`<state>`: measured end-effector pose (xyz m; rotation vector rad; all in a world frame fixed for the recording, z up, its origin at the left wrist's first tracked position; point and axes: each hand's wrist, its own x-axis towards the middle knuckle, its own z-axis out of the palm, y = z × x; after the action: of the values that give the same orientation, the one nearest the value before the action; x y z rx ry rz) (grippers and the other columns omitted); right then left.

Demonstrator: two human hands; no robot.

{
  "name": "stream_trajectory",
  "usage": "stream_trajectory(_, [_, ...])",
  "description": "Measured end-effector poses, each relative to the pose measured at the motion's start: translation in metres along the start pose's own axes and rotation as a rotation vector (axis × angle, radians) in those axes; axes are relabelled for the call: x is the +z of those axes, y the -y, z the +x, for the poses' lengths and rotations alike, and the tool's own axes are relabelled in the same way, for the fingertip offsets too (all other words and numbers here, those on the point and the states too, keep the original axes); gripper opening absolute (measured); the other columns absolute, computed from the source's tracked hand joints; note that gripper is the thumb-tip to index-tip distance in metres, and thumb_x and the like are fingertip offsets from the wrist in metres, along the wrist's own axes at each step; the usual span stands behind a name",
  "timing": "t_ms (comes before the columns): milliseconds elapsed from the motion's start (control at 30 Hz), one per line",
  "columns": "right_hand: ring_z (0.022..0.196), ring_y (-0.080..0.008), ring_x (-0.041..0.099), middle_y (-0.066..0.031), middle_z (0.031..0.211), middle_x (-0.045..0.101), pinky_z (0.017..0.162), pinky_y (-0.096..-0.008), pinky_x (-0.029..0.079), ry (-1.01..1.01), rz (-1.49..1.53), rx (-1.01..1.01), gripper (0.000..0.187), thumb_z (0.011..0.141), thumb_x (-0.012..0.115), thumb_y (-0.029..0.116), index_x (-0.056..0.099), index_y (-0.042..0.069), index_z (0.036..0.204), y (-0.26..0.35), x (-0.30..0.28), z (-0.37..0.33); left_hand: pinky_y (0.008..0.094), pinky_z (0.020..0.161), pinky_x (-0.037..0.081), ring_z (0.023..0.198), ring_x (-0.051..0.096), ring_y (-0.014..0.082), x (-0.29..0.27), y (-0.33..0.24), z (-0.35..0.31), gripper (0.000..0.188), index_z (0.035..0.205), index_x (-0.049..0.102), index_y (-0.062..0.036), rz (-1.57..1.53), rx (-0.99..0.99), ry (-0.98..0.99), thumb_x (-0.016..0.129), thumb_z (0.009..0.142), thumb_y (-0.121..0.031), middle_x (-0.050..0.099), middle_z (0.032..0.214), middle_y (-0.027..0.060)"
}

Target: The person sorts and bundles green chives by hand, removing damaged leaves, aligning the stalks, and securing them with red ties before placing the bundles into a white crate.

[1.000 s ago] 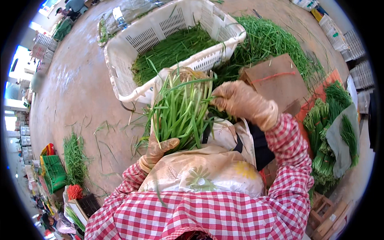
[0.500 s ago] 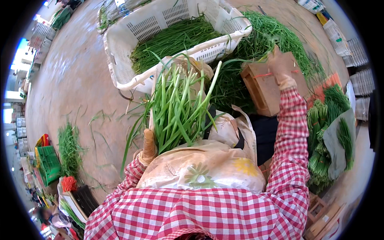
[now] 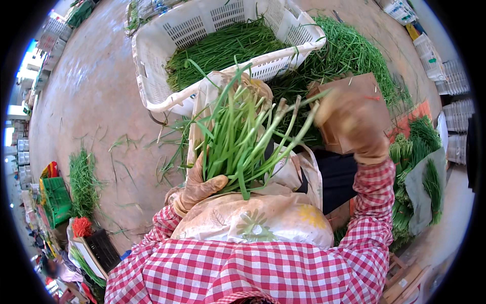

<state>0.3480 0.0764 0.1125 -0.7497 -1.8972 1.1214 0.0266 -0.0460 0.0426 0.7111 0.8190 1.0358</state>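
Note:
A loose bunch of green chives (image 3: pixel 230 137) with pale stem ends lies across my lap on the cloth apron (image 3: pixel 283 215). My gloved left hand (image 3: pixel 197 187) is closed round its lower left side, with the thumb over the leaves. My gloved right hand (image 3: pixel 349 121), smeared by motion, is between the pale stem ends and the wooden box (image 3: pixel 367 88). A few stems reach right up to its fingers; whether it grips them cannot be made out. Red ties (image 3: pixel 373 98) lie on top of the box.
In front stands a white plastic crate (image 3: pixel 164 104) partly filled with green stalks. A heap of loose greens (image 3: pixel 349 48) lies to its right. Tied bundles (image 3: pixel 402 190) are stacked at my right, by an orange sheet (image 3: pixel 415 114). A green basket (image 3: pixel 55 200) is at left.
My right hand has come back from over the wooden box toward the stem ends. My left hand has moved right and closed round the chives, whose stems now lean more to the right.

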Motion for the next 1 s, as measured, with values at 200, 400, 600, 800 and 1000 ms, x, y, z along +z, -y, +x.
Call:
stream_trajectory(200, [0.081,-0.0198,0.061,-0.0083,0.085,0.064,0.075,-0.0336,0.051,-0.152,-0.446,0.19,0.019,0.085,0.061,0.02,0.066,0.005,0.095,0.034,0.03,0.031,0.0318,0.103,0.035,0.121,0.046,0.0174,0.014,-0.006,0.007,0.072,0.144,0.022,-0.0046,0.104,-0.016,0.05,0.065,0.086,-0.009,0.046,0.135,0.0077])
stream_trajectory(400, [0.093,-0.0314,0.06,-0.0138,0.101,0.064,0.086,-0.0388,0.047,0.091,-0.415,0.103,0.028,0.074,0.065,0.021,0.07,0.012,0.099,0.0,0.082,0.05,0.0299,0.101,0.036,0.121,0.045,0.0171,0.003,-0.008,0.008,0.072,0.143,0.024,-0.0031,0.502,0.013,0.221,0.065,0.085,-0.007,0.045,0.135,0.0091])
stream_trajectory(600, [0.069,-0.0237,0.063,-0.0092,0.072,0.065,0.064,-0.0356,0.051,-0.11,-0.743,0.159,0.004,0.076,0.062,0.005,0.066,0.004,0.077,-0.041,0.083,0.067,0.033,0.099,0.04,0.115,0.051,0.0186,-0.01,0.004,0.006,0.082,0.142,0.03,-0.0024,0.11,-0.023,0.036,0.074,0.078,-0.029,0.05,0.131,0.0096])
stream_trajectory(800, [0.075,-0.025,0.065,-0.012,0.084,0.065,0.073,-0.0375,0.053,-0.481,-1.26,0.04,0.029,0.087,0.057,0.029,0.064,0.003,0.097,-0.066,0.0,0.049,0.0369,0.102,0.039,0.121,0.046,0.0219,-0.026,0.015,-0.002,0.085,0.142,0.029,-0.0044,-0.092,0.068,-0.045,0.065,0.081,-0.05,0.043,0.137,0.0098])
stream_trajectory(1000, [0.078,-0.0314,0.061,-0.0134,0.075,0.062,0.068,-0.0409,0.046,0.464,-1.069,0.098,0.037,0.081,0.064,0.039,0.064,0.003,0.078,0.001,0.062,0.038,0.036,0.101,0.04,0.12,0.048,0.0213,-0.012,0.008,0.004,0.085,0.142,0.029,-0.0043,-0.013,0.092,0.05,0.062,0.081,-0.053,0.044,0.136,0.0101])
